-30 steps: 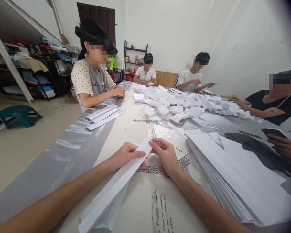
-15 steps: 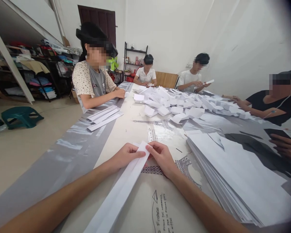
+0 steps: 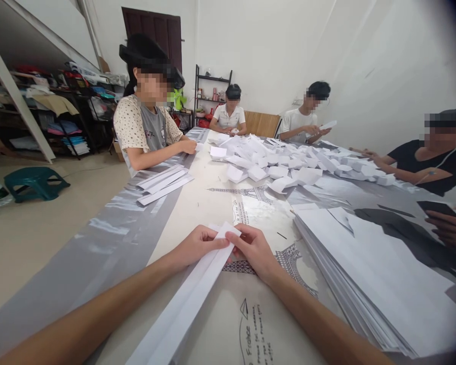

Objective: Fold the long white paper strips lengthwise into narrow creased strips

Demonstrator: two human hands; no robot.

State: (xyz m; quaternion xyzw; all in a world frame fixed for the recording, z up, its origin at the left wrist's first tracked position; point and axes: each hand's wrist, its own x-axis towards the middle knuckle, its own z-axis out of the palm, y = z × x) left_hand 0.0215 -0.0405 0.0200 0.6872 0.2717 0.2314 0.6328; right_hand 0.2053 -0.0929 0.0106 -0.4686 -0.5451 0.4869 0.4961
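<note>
A long white paper strip, creased along its length, leaves the frame at the bottom edge, left of centre, and slants up and rightward to the middle of the frame. Its near length passes between the 2 forearms, closer to the left; its far end lies between the 2 hands. The long axis roughly follows the left forearm and crosses the line of the right at an angle.

Both hands are closed on that far end. The left hand grips its left edge, thumb flat on top; the right hand pinches the right corner, thumb uppermost. The fingers underneath are mostly hidden. The right thumb is nearer the tip.

Below lies the desk, its pale cover printed with towers. At lower right, near the right forearm, sits a stack of white sheets. Farther off, left of centre, lie a few folded strips, apart from the left hand. Beyond, a heap of folded paper pieces spreads across the upper middle and right, with 4 people seated around the desk.
</note>
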